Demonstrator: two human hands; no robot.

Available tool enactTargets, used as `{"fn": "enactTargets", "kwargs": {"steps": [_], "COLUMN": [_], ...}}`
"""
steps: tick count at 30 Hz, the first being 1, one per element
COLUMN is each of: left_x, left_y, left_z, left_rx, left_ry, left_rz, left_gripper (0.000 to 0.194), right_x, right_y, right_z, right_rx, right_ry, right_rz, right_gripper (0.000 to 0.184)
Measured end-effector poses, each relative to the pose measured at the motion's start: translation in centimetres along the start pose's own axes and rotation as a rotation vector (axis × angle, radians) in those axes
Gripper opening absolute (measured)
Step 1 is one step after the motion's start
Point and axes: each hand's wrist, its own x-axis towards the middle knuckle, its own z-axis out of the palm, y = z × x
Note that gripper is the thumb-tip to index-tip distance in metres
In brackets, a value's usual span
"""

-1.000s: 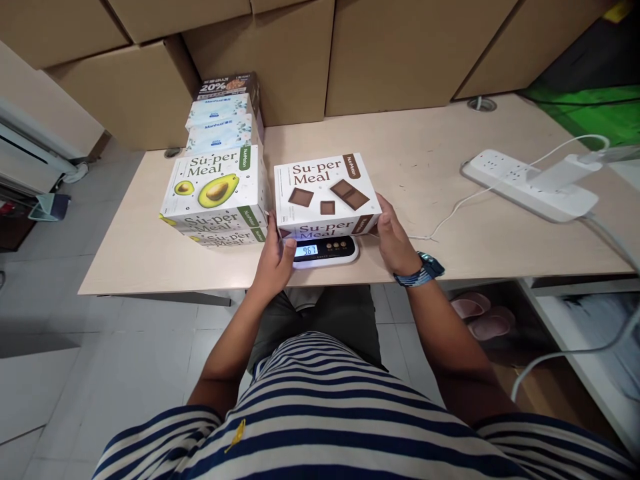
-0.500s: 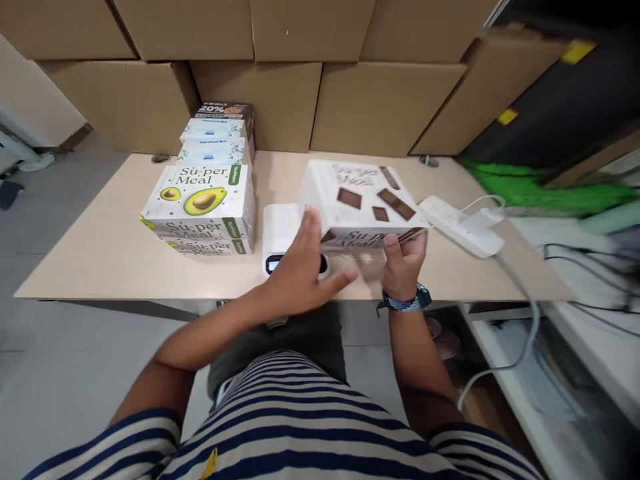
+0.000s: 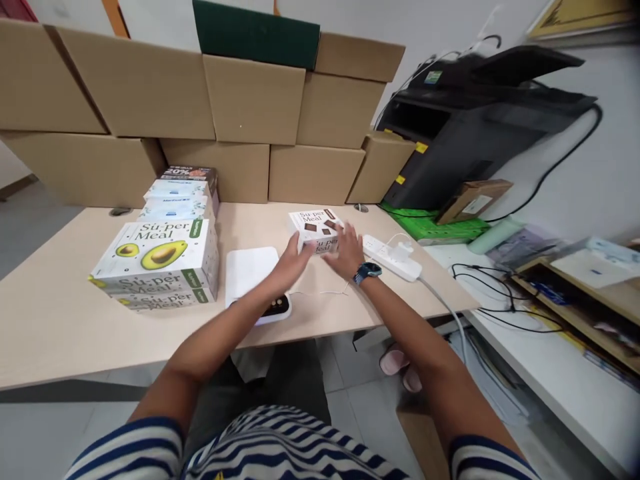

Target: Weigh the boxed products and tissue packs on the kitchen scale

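Observation:
A white Su-per Meal box (image 3: 314,219) with chocolate pieces printed on it rests at the back middle of the table, between my two hands. My left hand (image 3: 293,262) holds its left front side, thumb toward the front. On the opposite side, my right hand (image 3: 349,250) grips the box with its fingers over the right edge; a blue watch is on that wrist. Nearer to me lies a white scale (image 3: 250,267), its dark control panel partly hidden under my left forearm.
At left stand stacked avocado Su-per Meal boxes (image 3: 150,250), with light blue tissue packs (image 3: 173,208) and a dark box (image 3: 190,175) behind. A white power strip (image 3: 393,259) lies right of my right hand. Cardboard boxes (image 3: 240,170) wall the back; a black printer (image 3: 450,133) stands at right.
The chocolate box has gone from tilted in my hands near the scale to the back of the table, farther from me. Both hands have reached forward with it, and the view has tipped up.

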Motion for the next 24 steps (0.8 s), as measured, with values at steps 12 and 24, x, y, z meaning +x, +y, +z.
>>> {"fn": "enactTargets", "kwargs": {"steps": [12, 24], "left_x": [-27.1, -28.5], "left_y": [-2.8, -7.5], "left_z": [-16.3, -19.6], "left_rx": [1.077, 1.248], "left_ry": [0.678, 0.702], "left_rz": [0.042, 0.012], "left_gripper": [0.081, 0.049], "right_x": [15.0, 14.4], "right_y": [-4.8, -5.7], "right_z": [7.5, 5.9], "right_rx": [-0.271, 0.114], "right_ry": [-0.161, -0.01], "right_rz": [-0.191, -0.203], "right_gripper": [0.062, 0.05]}}
